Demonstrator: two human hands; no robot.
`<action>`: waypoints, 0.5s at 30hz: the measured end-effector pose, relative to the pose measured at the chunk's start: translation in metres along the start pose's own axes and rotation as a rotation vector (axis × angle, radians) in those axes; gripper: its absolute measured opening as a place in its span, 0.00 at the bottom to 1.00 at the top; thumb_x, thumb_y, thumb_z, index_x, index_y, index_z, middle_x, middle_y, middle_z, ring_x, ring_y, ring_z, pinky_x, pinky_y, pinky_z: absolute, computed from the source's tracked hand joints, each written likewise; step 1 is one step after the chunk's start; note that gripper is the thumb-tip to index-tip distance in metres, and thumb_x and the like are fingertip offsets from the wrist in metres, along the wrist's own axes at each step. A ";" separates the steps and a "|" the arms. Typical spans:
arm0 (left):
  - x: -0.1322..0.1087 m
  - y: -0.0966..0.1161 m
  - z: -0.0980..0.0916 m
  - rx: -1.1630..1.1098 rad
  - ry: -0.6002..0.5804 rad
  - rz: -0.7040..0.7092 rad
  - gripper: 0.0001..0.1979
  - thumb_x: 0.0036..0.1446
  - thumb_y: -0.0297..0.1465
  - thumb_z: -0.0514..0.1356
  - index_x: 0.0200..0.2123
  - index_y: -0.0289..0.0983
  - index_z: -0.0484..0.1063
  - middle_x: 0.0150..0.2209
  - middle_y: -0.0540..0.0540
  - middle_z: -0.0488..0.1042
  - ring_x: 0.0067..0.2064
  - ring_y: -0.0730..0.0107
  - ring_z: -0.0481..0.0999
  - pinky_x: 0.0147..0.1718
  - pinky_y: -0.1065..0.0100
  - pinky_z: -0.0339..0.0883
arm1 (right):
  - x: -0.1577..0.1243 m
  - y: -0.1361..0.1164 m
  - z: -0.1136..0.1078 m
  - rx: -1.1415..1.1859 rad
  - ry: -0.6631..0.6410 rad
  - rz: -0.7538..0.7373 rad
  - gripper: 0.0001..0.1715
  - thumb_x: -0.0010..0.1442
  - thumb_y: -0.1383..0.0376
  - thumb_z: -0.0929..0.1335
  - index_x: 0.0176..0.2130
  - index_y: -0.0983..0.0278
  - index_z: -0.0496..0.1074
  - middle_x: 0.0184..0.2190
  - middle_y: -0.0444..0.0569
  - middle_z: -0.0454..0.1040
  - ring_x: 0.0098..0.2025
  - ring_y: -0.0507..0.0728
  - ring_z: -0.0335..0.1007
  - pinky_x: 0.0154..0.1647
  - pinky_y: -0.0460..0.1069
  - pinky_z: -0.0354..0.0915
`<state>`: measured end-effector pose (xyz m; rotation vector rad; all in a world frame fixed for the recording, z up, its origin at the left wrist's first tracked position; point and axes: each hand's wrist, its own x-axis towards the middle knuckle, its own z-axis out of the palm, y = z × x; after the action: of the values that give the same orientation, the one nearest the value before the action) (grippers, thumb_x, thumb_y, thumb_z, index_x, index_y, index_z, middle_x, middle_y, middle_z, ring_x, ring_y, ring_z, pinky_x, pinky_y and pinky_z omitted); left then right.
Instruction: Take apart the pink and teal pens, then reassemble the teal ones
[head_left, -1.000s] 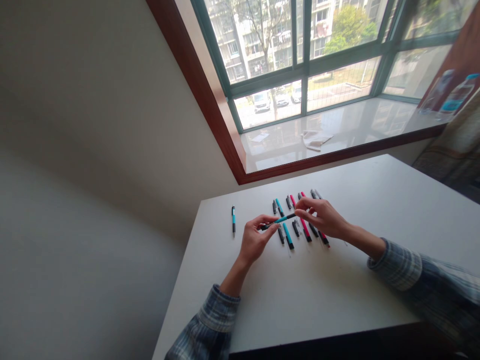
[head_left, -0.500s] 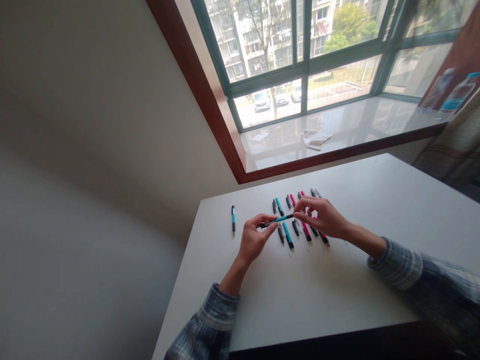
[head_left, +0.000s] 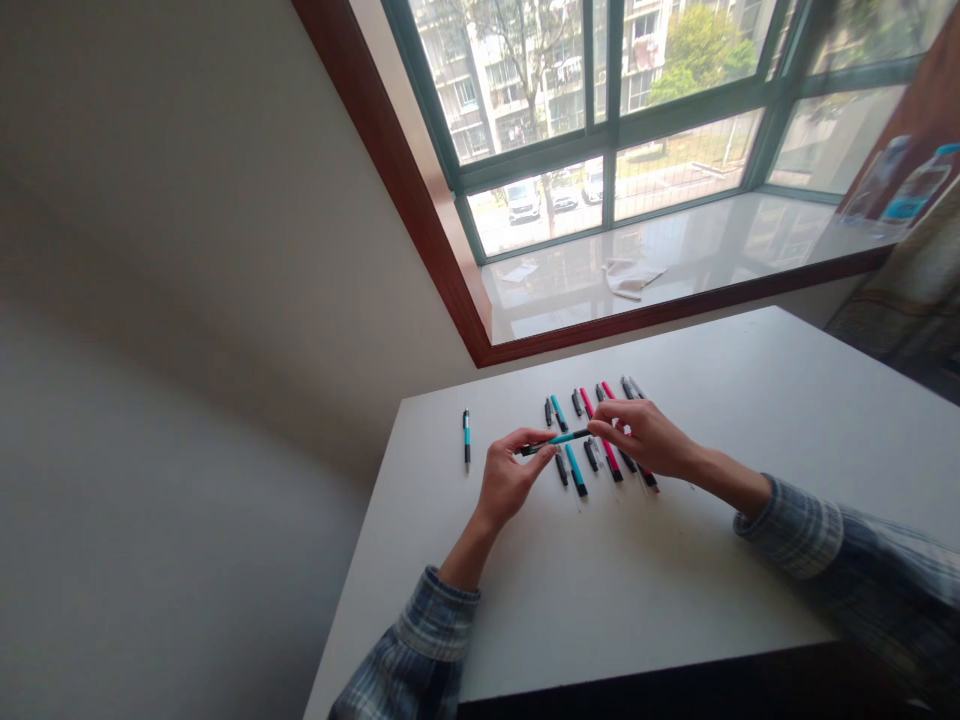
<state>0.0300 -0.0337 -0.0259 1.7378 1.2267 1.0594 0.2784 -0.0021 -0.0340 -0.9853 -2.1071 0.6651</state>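
Observation:
A blue and black pen is held nearly level above the table, between my two hands. My left hand pinches its left end between thumb and fingers. At its black right end, my right hand has its fingertips closed on the tip. Beneath and around the hands lie rows of pen parts: a blue barrel, a black piece and a pink barrel, among several others. One whole blue and black pen lies apart, left of my left hand.
The white table has its far edge near a window sill. On the sill are a crumpled cloth and, at the far right, plastic bottles. A wall rises on the left.
My right hand's fingers have shifted slightly down at the pen's right end. My left hand has stayed in place, and the pen is still held.

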 end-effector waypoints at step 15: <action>-0.001 0.004 -0.003 0.295 0.083 0.202 0.05 0.61 0.32 0.67 0.40 0.43 0.83 0.37 0.45 0.83 0.41 0.58 0.77 0.44 0.57 0.70 | -0.001 -0.002 0.006 -0.027 -0.068 0.063 0.30 0.74 0.48 0.60 0.26 0.63 0.65 0.20 0.42 0.64 0.23 0.51 0.53 0.26 0.48 0.48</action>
<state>0.0287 -0.0354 -0.0216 2.0976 1.3340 1.1189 0.2735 -0.0050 -0.0364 -1.0612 -2.1570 0.7124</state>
